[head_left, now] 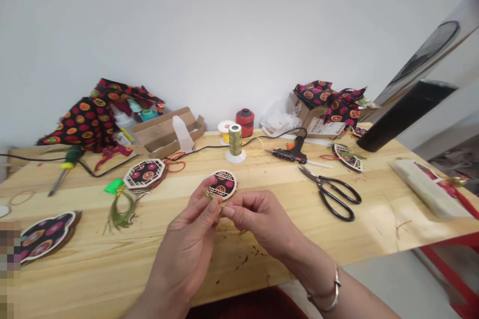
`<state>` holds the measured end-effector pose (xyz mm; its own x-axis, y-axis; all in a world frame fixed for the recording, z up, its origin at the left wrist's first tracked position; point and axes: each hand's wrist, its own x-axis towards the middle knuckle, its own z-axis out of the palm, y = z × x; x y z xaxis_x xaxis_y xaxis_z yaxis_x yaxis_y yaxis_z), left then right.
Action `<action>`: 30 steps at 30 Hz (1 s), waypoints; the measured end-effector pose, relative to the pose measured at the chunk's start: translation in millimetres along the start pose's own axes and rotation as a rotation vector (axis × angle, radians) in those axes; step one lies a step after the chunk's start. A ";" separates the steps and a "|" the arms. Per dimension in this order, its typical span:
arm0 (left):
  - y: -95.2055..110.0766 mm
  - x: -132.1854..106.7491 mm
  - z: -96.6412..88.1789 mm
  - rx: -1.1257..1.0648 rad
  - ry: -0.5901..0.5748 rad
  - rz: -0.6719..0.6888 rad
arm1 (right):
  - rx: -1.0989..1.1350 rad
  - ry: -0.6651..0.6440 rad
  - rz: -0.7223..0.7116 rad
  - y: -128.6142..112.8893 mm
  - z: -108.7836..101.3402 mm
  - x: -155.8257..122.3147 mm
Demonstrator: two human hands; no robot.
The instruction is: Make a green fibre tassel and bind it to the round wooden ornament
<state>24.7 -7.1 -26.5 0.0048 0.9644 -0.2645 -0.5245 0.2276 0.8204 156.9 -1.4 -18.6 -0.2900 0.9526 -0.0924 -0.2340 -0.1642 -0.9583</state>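
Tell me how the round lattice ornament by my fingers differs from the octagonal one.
The round lattice ornament has a curved rim; the octagonal lattice ornament has straight sides. The round one is held in the left hand; the octagonal one lies on the table. The octagonal one looks larger than the round one. Both show pale openwork over dark patterned fabric.

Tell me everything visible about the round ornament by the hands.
The round ornament has a pale, wood-like rim and lattice strips near top and bottom, over dark cloth printed with pink and orange rounds. It is tilted, patterned face toward the camera. The left hand holds it at its left edge, partly hiding the lower left.
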 end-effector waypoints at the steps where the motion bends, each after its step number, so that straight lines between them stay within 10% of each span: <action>1: 0.6 0.6 -0.4 -0.006 0.015 0.012 | -0.009 -0.001 0.005 -0.1 -0.5 -0.8; 30: 16.2 4.4 -42.6 0.030 0.175 0.085 | -0.364 0.100 0.038 1.0 -41.3 -20.8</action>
<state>-20.1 -4.9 -36.0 -0.1884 0.9426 -0.2758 -0.4910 0.1528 0.8576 201.0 -10.7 -28.8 -0.1956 0.9709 -0.1381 0.1259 -0.1148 -0.9854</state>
